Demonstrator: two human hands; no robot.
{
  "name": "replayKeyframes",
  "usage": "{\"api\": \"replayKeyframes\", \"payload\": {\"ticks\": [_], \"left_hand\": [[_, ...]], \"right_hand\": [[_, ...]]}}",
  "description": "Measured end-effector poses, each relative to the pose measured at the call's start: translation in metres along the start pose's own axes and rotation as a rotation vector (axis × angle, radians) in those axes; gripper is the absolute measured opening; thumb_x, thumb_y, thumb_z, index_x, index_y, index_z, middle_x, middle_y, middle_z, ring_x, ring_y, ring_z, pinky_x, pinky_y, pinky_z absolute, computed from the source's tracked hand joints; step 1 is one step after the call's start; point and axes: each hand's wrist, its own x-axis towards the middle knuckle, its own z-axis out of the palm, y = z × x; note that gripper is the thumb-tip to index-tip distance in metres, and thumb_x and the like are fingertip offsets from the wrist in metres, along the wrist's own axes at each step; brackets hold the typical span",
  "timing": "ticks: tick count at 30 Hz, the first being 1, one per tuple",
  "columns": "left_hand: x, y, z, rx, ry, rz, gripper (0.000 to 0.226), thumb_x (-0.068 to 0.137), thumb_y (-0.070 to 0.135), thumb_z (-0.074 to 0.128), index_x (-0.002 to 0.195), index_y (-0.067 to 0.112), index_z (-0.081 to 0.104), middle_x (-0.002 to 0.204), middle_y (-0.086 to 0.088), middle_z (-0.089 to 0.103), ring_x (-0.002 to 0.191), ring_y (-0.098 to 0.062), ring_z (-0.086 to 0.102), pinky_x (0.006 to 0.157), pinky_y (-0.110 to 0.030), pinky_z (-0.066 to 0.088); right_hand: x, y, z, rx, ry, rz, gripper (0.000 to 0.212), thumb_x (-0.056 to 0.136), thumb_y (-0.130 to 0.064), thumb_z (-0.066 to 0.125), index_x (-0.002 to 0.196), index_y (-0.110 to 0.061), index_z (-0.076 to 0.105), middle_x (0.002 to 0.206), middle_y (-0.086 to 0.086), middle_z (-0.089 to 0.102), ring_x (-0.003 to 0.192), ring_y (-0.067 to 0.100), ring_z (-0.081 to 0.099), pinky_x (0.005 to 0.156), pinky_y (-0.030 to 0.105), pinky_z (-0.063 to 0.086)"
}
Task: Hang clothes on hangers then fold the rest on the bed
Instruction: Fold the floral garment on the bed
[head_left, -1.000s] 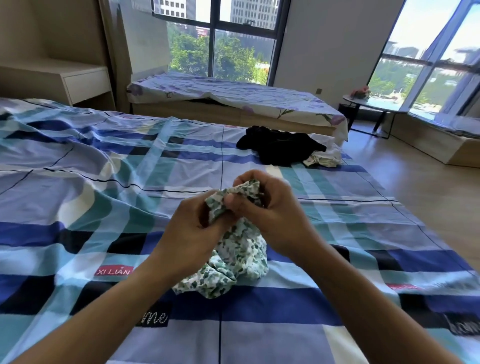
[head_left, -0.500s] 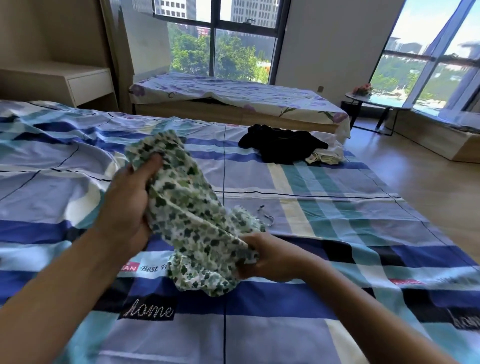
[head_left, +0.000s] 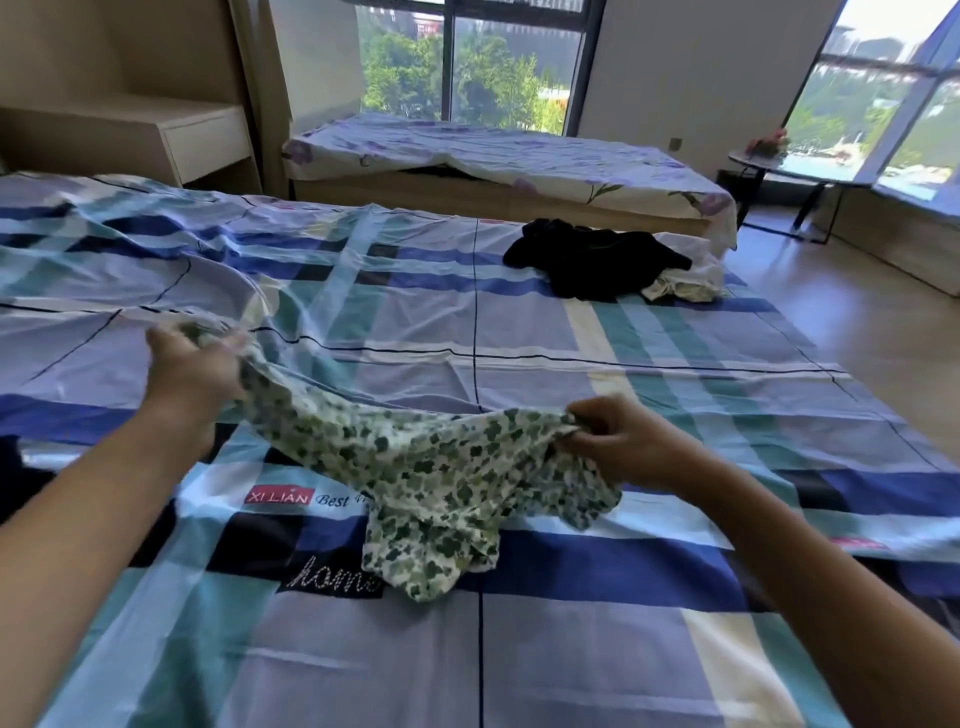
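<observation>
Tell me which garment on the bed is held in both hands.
The green-patterned garment, stretched between the left hand and right hand. The black garment and pale cloth beside it lie untouched farther up the bed.

Two bare hands are seen, the left hand (head_left: 189, 371) and the right hand (head_left: 618, 447). The left forearm (head_left: 104, 519) and the right forearm (head_left: 805, 571) are shown uncovered down to the lower edge. Knuckles are made out on the right hand; the left hand is blurred.
</observation>
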Motion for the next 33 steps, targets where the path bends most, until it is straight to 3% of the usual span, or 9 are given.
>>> {"api": "replayKeyframes", "payload": {"ticks": [3, 6, 9, 13, 18, 21, 24, 30, 33], "left_hand": [[-0.055, 0.009, 0.02, 0.464, -0.044, 0.441, 0.061, 0.085, 0.035, 0.074, 0.133, 0.015, 0.043, 0.133, -0.016, 0.048, 0.122, -0.036, 0.048, 0.096, -0.047, 0.045], [-0.131, 0.03, 0.036, 0.262, -0.514, 0.618, 0.019, 0.092, 0.039, 0.065, 0.1, 0.022, 0.061, 0.094, 0.005, 0.067, 0.089, -0.013, 0.065, 0.067, -0.023, 0.048], [-0.182, 0.034, 0.04, 0.201, -0.825, 0.747, 0.045, 0.076, 0.063, 0.07, 0.1, 0.028, 0.057, 0.088, 0.009, 0.065, 0.081, -0.006, 0.064, 0.067, -0.018, 0.051], [-0.189, 0.017, 0.048, 0.274, -0.752, 0.853, 0.063, 0.071, 0.047, 0.085, 0.119, 0.032, 0.047, 0.104, 0.016, 0.063, 0.097, 0.001, 0.06, 0.079, -0.011, 0.045], [-0.174, 0.017, 0.053, 0.083, -0.651, 0.746, 0.012, 0.093, 0.028, 0.069, 0.103, 0.026, 0.064, 0.09, 0.009, 0.071, 0.083, -0.004, 0.068, 0.071, -0.021, 0.053], [-0.181, 0.027, 0.052, -0.124, -0.774, 0.502, 0.027, 0.096, 0.038, 0.054, 0.109, 0.018, 0.067, 0.099, -0.002, 0.074, 0.093, -0.013, 0.071, 0.077, -0.025, 0.057], [-0.192, 0.033, 0.05, -0.257, -0.869, 0.311, 0.023, 0.097, 0.036, 0.046, 0.105, 0.03, 0.067, 0.095, 0.012, 0.076, 0.091, -0.006, 0.072, 0.072, -0.024, 0.058], [-0.188, 0.037, 0.051, -0.19, -0.92, 0.358, 0.025, 0.094, 0.033, 0.059, 0.113, 0.021, 0.07, 0.104, -0.004, 0.076, 0.101, -0.019, 0.072, 0.085, -0.033, 0.059], [-0.178, 0.047, 0.044, -0.078, -0.9, 0.431, 0.021, 0.092, 0.027, 0.065, 0.11, 0.018, 0.07, 0.099, -0.001, 0.077, 0.091, -0.016, 0.074, 0.074, -0.029, 0.06]], "right_hand": [[-0.005, -0.023, 0.008, 0.394, -0.025, 0.013, 0.023, 0.101, -0.011, 0.056, 0.082, -0.011, 0.068, 0.073, 0.007, 0.059, 0.061, 0.014, 0.051, 0.056, 0.028, 0.039], [-0.007, -0.044, 0.019, 0.771, -0.001, 0.095, 0.02, 0.102, -0.016, 0.052, 0.099, -0.005, 0.069, 0.081, 0.011, 0.066, 0.065, 0.016, 0.059, 0.059, 0.026, 0.049], [-0.005, -0.051, 0.025, 1.054, 0.028, 0.128, 0.023, 0.103, -0.018, 0.048, 0.104, -0.005, 0.066, 0.088, 0.011, 0.07, 0.073, 0.019, 0.064, 0.07, 0.035, 0.056], [-0.009, -0.055, 0.022, 1.208, 0.018, 0.123, 0.028, 0.105, -0.021, 0.044, 0.115, -0.004, 0.063, 0.101, 0.017, 0.069, 0.083, 0.024, 0.069, 0.079, 0.041, 0.059], [-0.02, -0.07, 0.019, 1.023, 0.04, 0.07, 0.039, 0.099, -0.031, 0.056, 0.123, -0.001, 0.057, 0.095, 0.016, 0.07, 0.076, 0.024, 0.073, 0.072, 0.035, 0.063], [-0.03, -0.073, 0.019, 0.813, 0.023, -0.033, 0.084, 0.078, -0.038, 0.082, 0.146, -0.019, 0.036, 0.11, 0.009, 0.073, 0.099, 0.022, 0.073, 0.092, 0.04, 0.059], [-0.043, -0.077, 0.031, 0.529, -0.077, -0.225, 0.1, 0.071, -0.022, 0.089, 0.151, -0.029, 0.029, 0.125, 0.0, 0.067, 0.11, 0.012, 0.069, 0.089, 0.031, 0.058], [-0.029, -0.067, 0.045, 0.485, 0.237, -0.369, 0.026, 0.083, -0.015, 0.071, 0.108, -0.018, 0.065, 0.089, -0.002, 0.072, 0.084, 0.014, 0.067, 0.08, 0.045, 0.059], [-0.022, -0.063, 0.028, 0.539, 0.338, -0.356, 0.006, 0.083, -0.019, 0.063, 0.078, -0.018, 0.066, 0.071, 0.0, 0.063, 0.071, 0.019, 0.057, 0.072, 0.047, 0.05]]}}
